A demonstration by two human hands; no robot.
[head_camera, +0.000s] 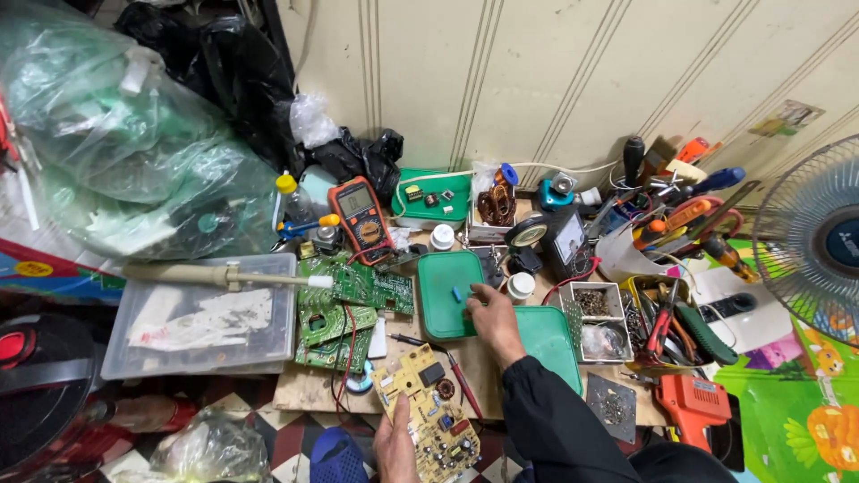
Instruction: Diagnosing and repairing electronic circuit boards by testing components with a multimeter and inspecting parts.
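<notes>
My left hand grips a yellowish circuit board at its near edge, down at the bottom of the view. My right hand, in a dark sleeve, reaches forward over a green plastic lid and pinches a small blue part at its fingertips. A second green lid lies under my right wrist. Red and black probe leads run across the wooden board beside the circuit board.
Green circuit boards and an orange multimeter lie to the left. A clear plastic bin with a cream tube sits further left. Small parts trays, pliers, screwdrivers, an orange drill and a fan crowd the right.
</notes>
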